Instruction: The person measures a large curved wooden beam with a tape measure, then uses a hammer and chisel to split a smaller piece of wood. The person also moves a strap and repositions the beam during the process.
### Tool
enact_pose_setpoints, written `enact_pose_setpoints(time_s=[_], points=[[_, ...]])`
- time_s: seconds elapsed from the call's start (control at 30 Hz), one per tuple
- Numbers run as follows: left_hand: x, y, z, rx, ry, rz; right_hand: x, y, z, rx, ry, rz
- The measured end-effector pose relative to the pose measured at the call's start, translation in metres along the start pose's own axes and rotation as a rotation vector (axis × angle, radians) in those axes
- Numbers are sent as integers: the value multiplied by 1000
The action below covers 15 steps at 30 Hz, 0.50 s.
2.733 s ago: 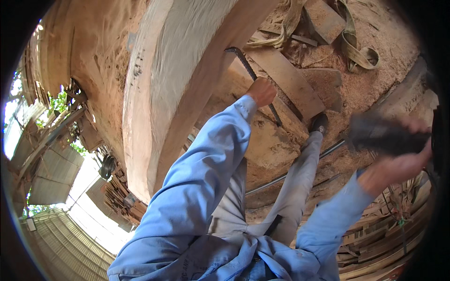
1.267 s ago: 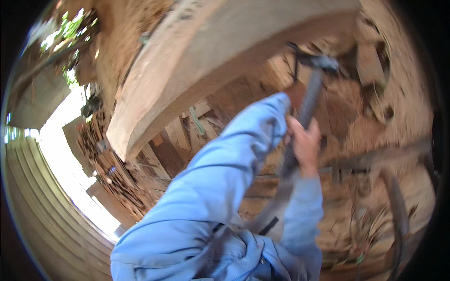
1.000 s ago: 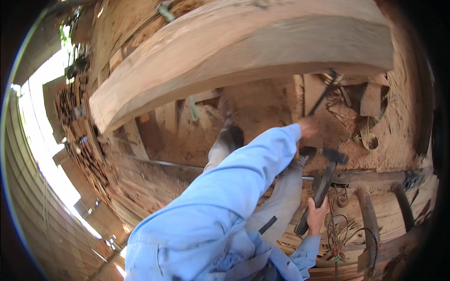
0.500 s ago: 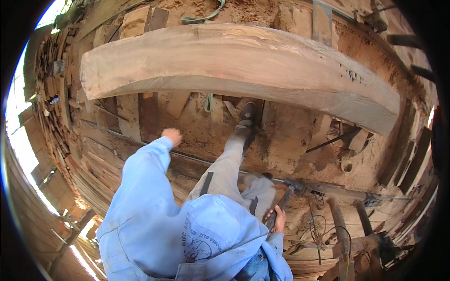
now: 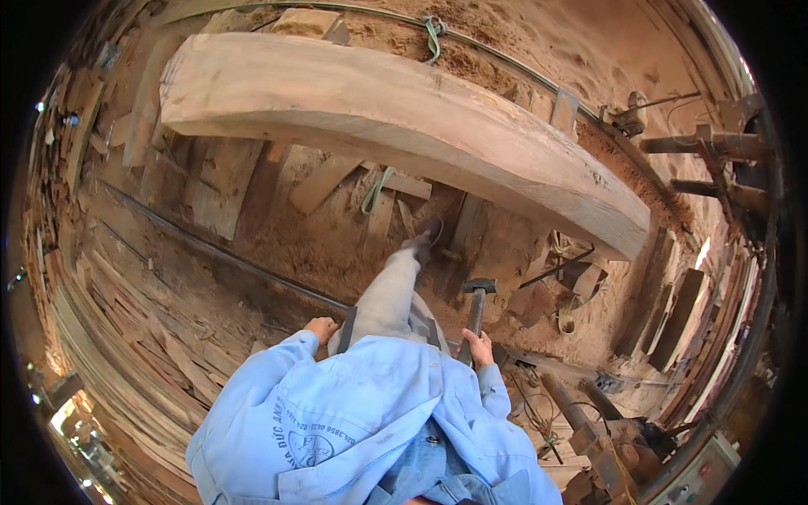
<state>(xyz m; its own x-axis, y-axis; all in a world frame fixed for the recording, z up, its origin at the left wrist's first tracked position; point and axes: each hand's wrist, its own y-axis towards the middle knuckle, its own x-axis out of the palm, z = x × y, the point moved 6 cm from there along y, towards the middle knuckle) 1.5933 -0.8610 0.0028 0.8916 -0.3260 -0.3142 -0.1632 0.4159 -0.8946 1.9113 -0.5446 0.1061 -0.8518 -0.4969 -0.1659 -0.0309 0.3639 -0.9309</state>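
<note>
My right hand (image 5: 478, 347) is wrapped round the handle of a hammer (image 5: 477, 313), low in front of my right thigh. The dark, blocky head of the hammer is uppermost, over the sandy ground. Beside my left thigh hangs my left hand (image 5: 320, 328), its fingers loosely curled with nothing visible in them. Ahead of me lies a large, curved, squared timber beam (image 5: 370, 101), its pale sawn faces running from upper left to right. Both hands are apart from it.
Green straps (image 5: 376, 192) show on both sides of the beam. A metal rail (image 5: 227, 254) crosses the ground near my legs. Stacked boards (image 5: 118, 324) fill the left side. Wood offcuts (image 5: 328, 183) lie under the beam. Machine parts and cables (image 5: 602, 429) stand at the lower right.
My left hand has dropped back from ahead of me to beside my thigh. The hammer has swung up and left, its head now pointing forward. My view has turned and shifted, so the beam appears more slanted.
</note>
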Motion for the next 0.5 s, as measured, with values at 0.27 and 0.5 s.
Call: enact_pose_setpoints(time_s=[0.27, 0.5], points=[[47, -104, -141, -233, -123, 141, 61, -24, 31, 15, -288, -66], [28, -116, -264, -292, -620, 367, 174, -36, -9, -133, -440, -13]])
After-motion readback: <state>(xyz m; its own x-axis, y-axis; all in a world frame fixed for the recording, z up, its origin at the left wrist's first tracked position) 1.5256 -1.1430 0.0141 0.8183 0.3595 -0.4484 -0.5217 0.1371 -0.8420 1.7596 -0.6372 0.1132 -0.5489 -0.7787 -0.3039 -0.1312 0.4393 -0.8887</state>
